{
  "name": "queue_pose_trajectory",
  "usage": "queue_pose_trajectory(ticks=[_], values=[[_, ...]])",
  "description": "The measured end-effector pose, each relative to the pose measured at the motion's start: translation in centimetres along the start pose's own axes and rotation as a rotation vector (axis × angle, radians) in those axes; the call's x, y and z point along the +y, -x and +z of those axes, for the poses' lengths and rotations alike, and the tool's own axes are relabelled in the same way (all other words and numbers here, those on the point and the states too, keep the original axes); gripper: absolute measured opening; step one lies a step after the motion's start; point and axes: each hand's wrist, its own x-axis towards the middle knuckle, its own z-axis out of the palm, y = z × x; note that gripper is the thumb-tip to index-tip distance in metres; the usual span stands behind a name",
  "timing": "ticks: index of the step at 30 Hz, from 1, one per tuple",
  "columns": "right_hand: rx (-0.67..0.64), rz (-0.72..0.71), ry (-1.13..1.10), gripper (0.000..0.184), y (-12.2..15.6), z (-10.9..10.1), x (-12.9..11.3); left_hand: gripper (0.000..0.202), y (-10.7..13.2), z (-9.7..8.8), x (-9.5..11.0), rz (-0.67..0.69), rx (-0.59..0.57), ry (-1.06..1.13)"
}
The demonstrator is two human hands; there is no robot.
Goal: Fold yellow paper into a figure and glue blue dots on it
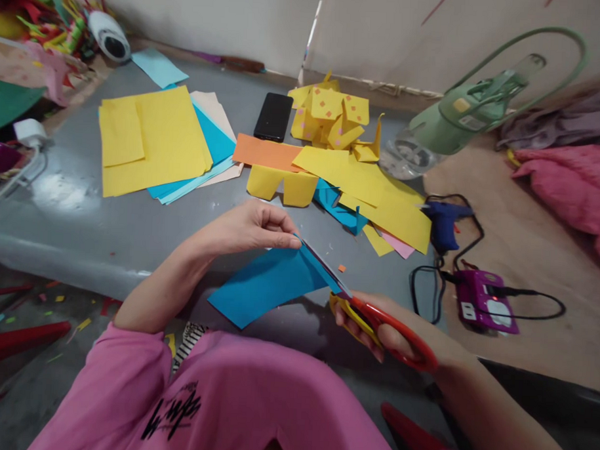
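My left hand [253,228] pinches the far corner of a blue paper sheet [273,283] between thumb and fingers. In my right hand [368,322] is a pair of scissors [389,330] with red and yellow handles. Their blades run along the sheet's right edge, pointing toward my left fingertips, with a narrow blue strip beside them. A tiny orange paper scrap [342,268] lies just right of the blades. Beyond my hands stands a folded yellow paper piece [281,186] with a notch in its lower edge.
Stacked yellow sheets [160,141] lie at the left, and a black phone [273,117] at the back. Dotted yellow paper shapes [331,111] stand beside a green bottle [446,118]. At the right are a blue glue gun [445,223] and a purple power strip [482,300] with black cords.
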Motion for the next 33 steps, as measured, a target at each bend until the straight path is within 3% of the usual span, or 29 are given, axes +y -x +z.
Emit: queue_pose_trajectory(ticks=[15, 22, 29, 33], values=[[0.010, 0.034, 0.001, 0.058, 0.3, -0.2, -0.7, 0.024, 0.0, 0.0, 0.2, -0.017, -0.023, -0.037], [0.030, 0.109, 0.117, 0.022, 0.1, -0.6, 0.3, 0.022, 0.0, 0.0, 0.2, -0.021, -0.033, -0.064], [0.008, 0.048, 0.084, 0.029, 0.2, -0.5, 0.3, 0.023, 0.1, 0.0, 0.3, -0.031, -0.052, -0.092], [0.030, 0.096, 0.124, 0.026, 0.2, -0.5, 0.3, 0.023, 0.1, 0.0, 0.3, -0.020, -0.065, -0.104]])
